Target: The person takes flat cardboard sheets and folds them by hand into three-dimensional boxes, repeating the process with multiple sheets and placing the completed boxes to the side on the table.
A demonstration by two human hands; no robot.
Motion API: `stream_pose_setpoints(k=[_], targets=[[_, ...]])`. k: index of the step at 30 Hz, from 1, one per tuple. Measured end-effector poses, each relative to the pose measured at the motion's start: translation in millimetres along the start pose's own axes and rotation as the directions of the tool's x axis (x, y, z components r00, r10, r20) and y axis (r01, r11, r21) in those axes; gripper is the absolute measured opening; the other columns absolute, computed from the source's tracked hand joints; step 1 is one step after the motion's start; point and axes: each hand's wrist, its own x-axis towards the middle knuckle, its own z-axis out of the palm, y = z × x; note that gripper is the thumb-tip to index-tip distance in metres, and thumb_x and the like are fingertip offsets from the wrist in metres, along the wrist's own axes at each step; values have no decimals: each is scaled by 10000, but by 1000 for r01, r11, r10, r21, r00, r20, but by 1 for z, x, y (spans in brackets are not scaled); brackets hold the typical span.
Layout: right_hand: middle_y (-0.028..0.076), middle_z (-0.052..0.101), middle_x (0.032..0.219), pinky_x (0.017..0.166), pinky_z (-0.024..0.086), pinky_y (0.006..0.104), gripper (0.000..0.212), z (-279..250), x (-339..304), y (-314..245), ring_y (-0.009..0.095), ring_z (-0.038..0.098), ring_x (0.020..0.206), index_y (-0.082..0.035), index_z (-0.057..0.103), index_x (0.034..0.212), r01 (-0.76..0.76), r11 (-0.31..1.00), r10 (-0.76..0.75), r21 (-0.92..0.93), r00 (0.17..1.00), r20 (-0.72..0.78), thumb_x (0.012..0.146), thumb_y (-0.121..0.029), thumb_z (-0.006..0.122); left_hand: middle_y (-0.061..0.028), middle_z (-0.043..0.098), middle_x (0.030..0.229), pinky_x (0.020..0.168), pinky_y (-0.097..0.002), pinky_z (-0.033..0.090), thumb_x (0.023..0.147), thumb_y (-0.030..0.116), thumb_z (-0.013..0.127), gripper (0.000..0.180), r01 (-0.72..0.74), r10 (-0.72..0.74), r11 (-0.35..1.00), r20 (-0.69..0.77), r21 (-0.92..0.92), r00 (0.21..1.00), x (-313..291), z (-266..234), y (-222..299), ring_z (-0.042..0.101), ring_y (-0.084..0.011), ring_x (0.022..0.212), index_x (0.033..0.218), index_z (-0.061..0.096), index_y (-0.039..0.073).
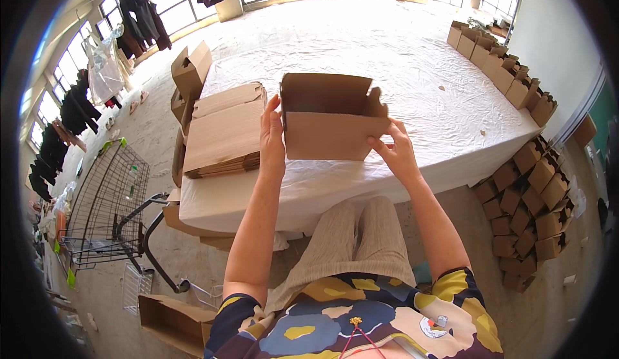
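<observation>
Head view, only one supplied. Centre of frame: a partly folded cardboard box [332, 117], open-topped, is held above the near edge of the counter [451, 153], which is covered in wrinkled white sheeting.

Left hand [272, 136]: closed on the box's left edge, fingers upright along the wall. Right hand [394, 149]: pinching the lower right corner, by the side flap; the grip there is partly hidden, so how firmly it holds appears uncertain.

Left of centre: a stack of flat cardboard blanks [222, 133] lies on the counter just beside the left hand. Right side of frame: finished small boxes [525, 211] are piled on the floor against the counter, with a further row of boxes [500, 59] on the counter's far right edge. Lower left: a wire cart [106, 204].

Risk, as a judgement: the box is supported only at two edges, so an uneven pull could crease a wall or spring the flap open. The left elbow could also nudge the blanks off their stack.
</observation>
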Motion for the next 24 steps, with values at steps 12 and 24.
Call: stream_pose_setpoints(k=[12, 24], targets=[[137, 423, 1530, 920, 528, 343, 615, -10, 48, -32, 246, 511, 1310, -79, 542, 1410, 131, 989, -129, 74, 991, -25, 926, -423, 702, -75, 384, 1562, 1145, -382, 315, 1021, 569, 465, 698, -132, 128, 967, 30, 216, 991, 36, -16, -1, 395, -195, 1381, 1504, 417, 67], [99, 545, 1420, 804, 574, 296, 406, 1, 49, -28, 210, 615, 1097, -75, 608, 1327, 112, 984, -117, 137, 993, 25, 968, -252, 670, -102, 478, 1513, 1155, -410, 307, 1053, 553, 363, 605, -322, 277, 900, 184, 295, 943, 40, -22, -3, 368, -278, 1438, 1215, 672, 58]])
